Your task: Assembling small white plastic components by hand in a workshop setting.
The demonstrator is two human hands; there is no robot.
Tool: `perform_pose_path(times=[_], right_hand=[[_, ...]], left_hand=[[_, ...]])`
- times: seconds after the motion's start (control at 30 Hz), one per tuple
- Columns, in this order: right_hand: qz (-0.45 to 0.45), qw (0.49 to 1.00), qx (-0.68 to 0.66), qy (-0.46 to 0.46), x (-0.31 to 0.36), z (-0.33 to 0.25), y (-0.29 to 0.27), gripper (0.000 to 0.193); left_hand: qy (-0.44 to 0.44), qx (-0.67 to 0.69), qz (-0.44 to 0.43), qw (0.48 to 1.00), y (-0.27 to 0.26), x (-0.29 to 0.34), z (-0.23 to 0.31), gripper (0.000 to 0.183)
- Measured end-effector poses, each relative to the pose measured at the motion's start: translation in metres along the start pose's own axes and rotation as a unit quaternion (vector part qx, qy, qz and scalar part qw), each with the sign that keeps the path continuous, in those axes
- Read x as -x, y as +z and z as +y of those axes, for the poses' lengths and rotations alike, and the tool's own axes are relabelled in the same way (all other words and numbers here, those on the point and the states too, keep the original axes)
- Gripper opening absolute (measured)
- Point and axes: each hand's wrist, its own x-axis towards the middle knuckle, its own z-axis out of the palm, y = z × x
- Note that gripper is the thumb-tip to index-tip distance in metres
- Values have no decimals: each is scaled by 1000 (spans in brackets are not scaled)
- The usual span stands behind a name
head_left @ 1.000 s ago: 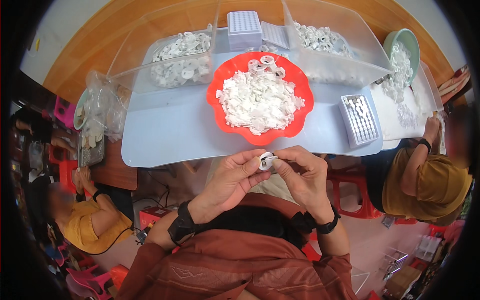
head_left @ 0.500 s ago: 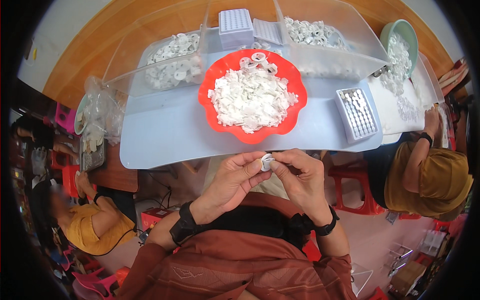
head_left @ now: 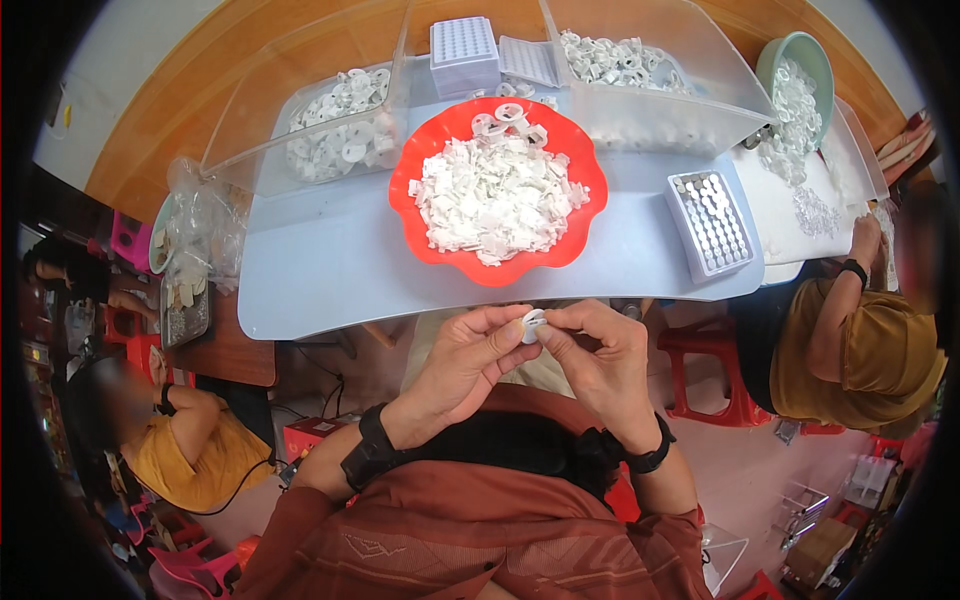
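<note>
Between both hands, just off the near table edge, is a small round white plastic part [head_left: 533, 325] with a slot or opening in its face. My left hand [head_left: 470, 355] pinches its left side between thumb and fingers. At its right edge, the thumb and forefinger of my right hand [head_left: 600, 360] press together on it. Fingertips cover part of its rim. Straight ahead stands a red wavy-rimmed bowl [head_left: 575, 245], heaped with small white flat pieces [head_left: 500, 195]. A few white rings [head_left: 510, 113] lie on the heap's far side.
On the blue table [head_left: 320, 260], a tray of silvery discs [head_left: 712, 225] sits at right. Clear bins [head_left: 240, 150] of white parts stand behind, flanking stacked white trays [head_left: 464, 55]. A green basin [head_left: 828, 75] holds clear pieces. Co-workers sit left [head_left: 200, 440] and right [head_left: 860, 340].
Both hands stay almost in place, with the round part turned slightly between the fingers. The table and bowl appear shifted a little left in view. The left co-worker's arm has moved.
</note>
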Motion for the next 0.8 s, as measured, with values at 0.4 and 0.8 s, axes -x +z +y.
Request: perform_pose_path(times=[0.4,0.8], right_hand=[[-25,980,-149,131,-1,11,-4,11],[-97,981,-159,61,-7,17,-19,13]], left_hand=[[0,-64,-26,998,6,3,2,26],[-3,-103,-26,994,13,5,11,26]])
